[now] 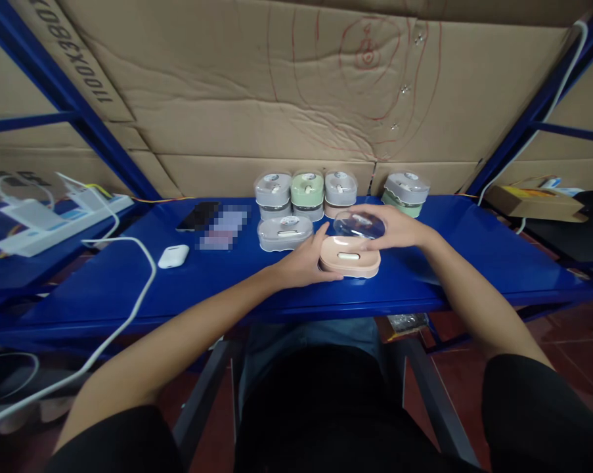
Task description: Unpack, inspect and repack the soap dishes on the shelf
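A pink oval box [351, 264] with a pale handle on top rests near the front of the blue table. My left hand [303, 264] grips its left end, thumb and fingers around it. Just above and behind the box, my right hand [395, 226] holds a clear plastic lid [354, 225] with a label, tilted. Left of the box sits a grey oval box [285, 233] under a clear cover. Behind stand stacked boxes: a grey stack [273, 190], a green box [307, 190] on a grey one, and another grey box [340, 187] on a pink one.
A grey box [407, 188] on a green one stands at the back right. On the left lie a black phone [199, 215], a white earphone case [173, 256] and a white cable [146, 282]. Cardboard [227, 79] walls the back; an open carton [537, 202] is at right.
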`<state>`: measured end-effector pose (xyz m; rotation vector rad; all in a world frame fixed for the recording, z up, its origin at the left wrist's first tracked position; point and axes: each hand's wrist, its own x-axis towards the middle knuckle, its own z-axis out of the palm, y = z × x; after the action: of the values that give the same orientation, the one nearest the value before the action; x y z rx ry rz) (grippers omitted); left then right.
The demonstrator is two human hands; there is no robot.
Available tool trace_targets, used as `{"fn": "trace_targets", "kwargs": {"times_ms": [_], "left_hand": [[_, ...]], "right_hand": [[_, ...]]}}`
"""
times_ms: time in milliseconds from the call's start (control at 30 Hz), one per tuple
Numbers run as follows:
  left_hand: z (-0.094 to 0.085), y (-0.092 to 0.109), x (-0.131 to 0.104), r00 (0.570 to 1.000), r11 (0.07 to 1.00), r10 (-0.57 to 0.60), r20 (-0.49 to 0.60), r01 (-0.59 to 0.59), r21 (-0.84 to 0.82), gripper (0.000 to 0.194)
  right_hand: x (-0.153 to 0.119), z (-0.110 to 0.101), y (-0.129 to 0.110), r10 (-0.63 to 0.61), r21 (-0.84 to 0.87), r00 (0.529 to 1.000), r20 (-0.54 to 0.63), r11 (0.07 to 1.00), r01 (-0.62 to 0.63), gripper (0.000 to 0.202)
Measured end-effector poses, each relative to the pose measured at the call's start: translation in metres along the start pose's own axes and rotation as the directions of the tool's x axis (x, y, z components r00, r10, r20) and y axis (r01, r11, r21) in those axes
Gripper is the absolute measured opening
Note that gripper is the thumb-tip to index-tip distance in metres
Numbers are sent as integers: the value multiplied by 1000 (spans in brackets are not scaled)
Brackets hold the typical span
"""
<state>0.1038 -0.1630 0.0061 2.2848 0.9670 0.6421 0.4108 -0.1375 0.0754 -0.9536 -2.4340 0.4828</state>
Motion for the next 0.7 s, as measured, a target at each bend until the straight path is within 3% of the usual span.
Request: {"fn": "trace_targets", "kwargs": {"times_ms": [133, 333, 700], "left_hand": [[5, -5, 3, 999, 998, 13, -40, -15, -64, 153], [6, -9, 3, 998, 1000, 7, -64, -8, -14, 150], [4, -6, 2, 999, 998, -13, -52, 16, 62, 147]], "right_hand": [[1, 12, -10, -73, -12, 993, 88, 997, 74, 97], [3, 29, -16, -101, -93, 986, 133, 989, 113, 97], [2, 32, -17, -110, -107, 981, 162, 986, 129, 96]]}}
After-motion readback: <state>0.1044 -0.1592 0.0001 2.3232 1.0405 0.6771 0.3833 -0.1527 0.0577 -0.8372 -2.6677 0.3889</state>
